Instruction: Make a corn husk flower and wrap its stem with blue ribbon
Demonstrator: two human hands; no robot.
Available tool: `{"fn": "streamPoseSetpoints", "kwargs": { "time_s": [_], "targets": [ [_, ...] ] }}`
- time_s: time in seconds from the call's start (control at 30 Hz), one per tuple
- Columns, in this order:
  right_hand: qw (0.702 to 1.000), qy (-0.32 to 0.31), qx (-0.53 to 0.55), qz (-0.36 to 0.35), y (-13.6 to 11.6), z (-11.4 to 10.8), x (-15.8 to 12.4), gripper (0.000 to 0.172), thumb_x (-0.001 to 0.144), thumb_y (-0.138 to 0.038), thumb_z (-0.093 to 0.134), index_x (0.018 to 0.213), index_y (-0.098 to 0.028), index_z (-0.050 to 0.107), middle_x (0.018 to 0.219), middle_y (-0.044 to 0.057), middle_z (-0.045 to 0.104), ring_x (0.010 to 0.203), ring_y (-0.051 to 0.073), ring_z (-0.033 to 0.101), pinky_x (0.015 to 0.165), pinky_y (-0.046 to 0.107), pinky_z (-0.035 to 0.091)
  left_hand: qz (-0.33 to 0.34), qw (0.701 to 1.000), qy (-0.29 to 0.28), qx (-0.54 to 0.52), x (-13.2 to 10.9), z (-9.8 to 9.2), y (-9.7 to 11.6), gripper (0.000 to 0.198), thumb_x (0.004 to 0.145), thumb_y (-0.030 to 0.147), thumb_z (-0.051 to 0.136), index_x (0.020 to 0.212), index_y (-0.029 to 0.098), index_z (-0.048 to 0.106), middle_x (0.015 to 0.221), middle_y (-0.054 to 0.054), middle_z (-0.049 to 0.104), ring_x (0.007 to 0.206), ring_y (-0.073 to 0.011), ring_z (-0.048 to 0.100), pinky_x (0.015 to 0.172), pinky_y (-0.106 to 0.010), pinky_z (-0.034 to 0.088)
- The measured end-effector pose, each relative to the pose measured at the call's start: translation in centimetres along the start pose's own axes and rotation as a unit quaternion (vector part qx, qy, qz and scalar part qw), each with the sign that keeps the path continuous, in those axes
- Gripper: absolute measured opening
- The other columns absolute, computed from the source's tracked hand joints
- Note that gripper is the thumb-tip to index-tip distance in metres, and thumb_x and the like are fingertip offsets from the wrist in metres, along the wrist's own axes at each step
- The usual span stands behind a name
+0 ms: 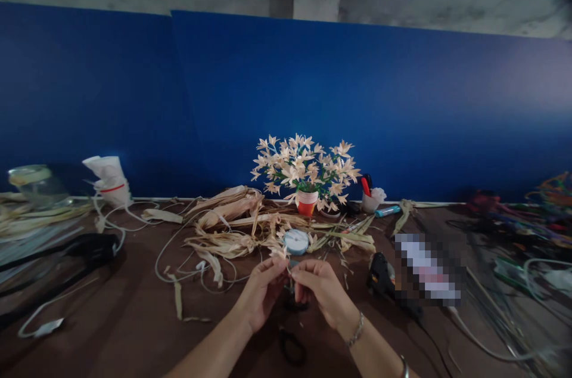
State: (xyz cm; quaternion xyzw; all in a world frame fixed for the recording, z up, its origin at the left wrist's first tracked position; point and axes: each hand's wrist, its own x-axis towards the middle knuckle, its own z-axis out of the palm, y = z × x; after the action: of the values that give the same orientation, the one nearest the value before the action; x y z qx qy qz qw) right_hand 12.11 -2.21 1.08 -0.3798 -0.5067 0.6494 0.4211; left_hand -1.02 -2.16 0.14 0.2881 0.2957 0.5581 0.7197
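- In the head view, the left grip (264, 291) is pinched, thumb against fingers, on a small pale flower (280, 251), whose petals show just above the fingertips.
- The right grip (322, 290), on the arm with a chain bracelet (356, 330), is curled in with thumb and forefinger together, just beside the left; whether it pinches the flower's stem or something else is too small to tell.
- So the pale flower lies at the left fingertips, up and to the left of the right grip, raised above the brown worktop (147, 330).
- Just beyond both grips is a round, light-blue roll (296, 242).
- Farther beyond, past the roll, stands a red-and-white pot (307, 202) full of pale blossoms (295, 169).
- Beyond the left grip and to its left spread dry husks (227, 217), with a looping white cord (157, 267) nearer.
- Well to the left lies a black object (96, 247), its outline blurred.
- To the right of the right grip lies a black glue gun (379, 273), next to a pixelated patch.
- Beyond the right grip, near the blue wall panel (402, 115), stands a white cup (370, 204) holding a red-handled item (366, 186).
- Below both grips, nearer the body, lies a dark loop (292, 347).
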Motion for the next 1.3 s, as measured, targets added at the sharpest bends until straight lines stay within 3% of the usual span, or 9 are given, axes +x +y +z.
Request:
{"fn": "streamPoseSetpoints", "kwargs": {
  "time_s": [0.37, 0.73, 1.3],
  "targets": [
    [1.0, 0.014, -0.022, -0.012, 0.0, 0.1, 0.1, 0.028, 0.066, -0.04, 0.059, 0.062, -0.013, 0.055, 0.045, -0.001, 0.056, 0.039, 0.006, 0.044, 0.042, 0.018, 0.03, 0.0, 1.0, -0.008, -0.002, 0.0, -0.2, -1.5, 0.015, 0.066, 0.026, 0.063, 0.064, 0.012, 0.058, 0.054, 0.001, 0.055, 0.049, -0.0093, 0.051, 0.052, -0.022, 0.037],
    [1.0, 0.016, -0.02, -0.009, -0.3, 0.1, -0.1, 0.024, 0.066, -0.036, 0.059, 0.062, -0.013, 0.055, 0.04, -0.004, 0.051, 0.035, 0.005, 0.041, 0.04, 0.018, 0.029, 0.004, 1.0, 0.009, -0.03, 0.2, -0.3, -0.6, 0.01, 0.065, 0.022, 0.065, 0.066, 0.013, 0.061, 0.064, 0.0, 0.061, 0.06, -0.0091, 0.054, 0.063, -0.021, 0.041],
    [1.0, 0.01, -0.013, -0.005, -0.4, 0.3, -0.1, 0.024, 0.066, -0.035, 0.059, 0.059, -0.013, 0.053, 0.039, -0.003, 0.052, 0.035, 0.005, 0.04, 0.039, 0.017, 0.029, 0.002, 0.999, -0.017, -0.044, 0.1, -0.3, -0.8, 0.008, 0.067, 0.018, 0.063, 0.067, 0.01, 0.061, 0.062, -0.002, 0.06, 0.058, -0.0091, 0.054, 0.059, -0.02, 0.04]
  ]
}}
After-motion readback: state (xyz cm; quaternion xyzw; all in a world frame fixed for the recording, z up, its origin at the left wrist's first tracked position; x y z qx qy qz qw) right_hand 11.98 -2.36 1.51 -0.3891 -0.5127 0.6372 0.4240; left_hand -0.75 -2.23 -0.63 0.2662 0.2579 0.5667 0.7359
